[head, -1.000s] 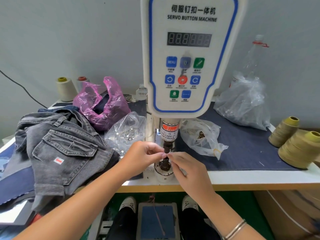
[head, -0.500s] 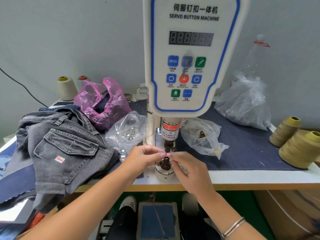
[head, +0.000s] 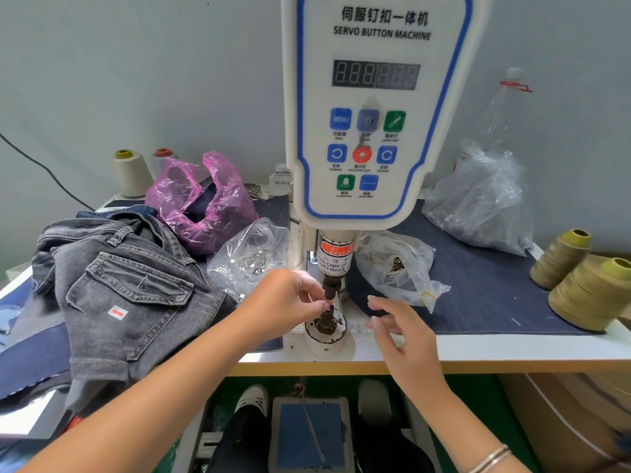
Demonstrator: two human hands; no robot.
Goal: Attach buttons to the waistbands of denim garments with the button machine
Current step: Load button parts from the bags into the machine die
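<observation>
The white servo button machine (head: pixel 375 131) stands at the middle of the table, with its dark punch (head: pixel 333 285) above the round lower die (head: pixel 324 327). My left hand (head: pixel 290 302) is at the gap between them, its fingertips pinching a small button that they mostly hide. Just right of the die, my right hand (head: pixel 396 332) hovers with spread fingers and holds nothing. A grey denim garment (head: pixel 129 295) lies bunched on the table's left, its pocket flap facing up. A clear bag of metal buttons (head: pixel 249 257) sits between the garment and the machine.
Another clear bag (head: pixel 399 264) lies right of the punch on a blue denim mat (head: pixel 478 295). A pink bag (head: pixel 205 199) and pale thread cones (head: pixel 131 172) are at the back left, olive thread cones (head: pixel 594 295) at the right edge. A foot pedal (head: pixel 309 435) sits under the table.
My right hand has drawn back to the right, away from the die, and opened. My left hand stays pinched at the punch.
</observation>
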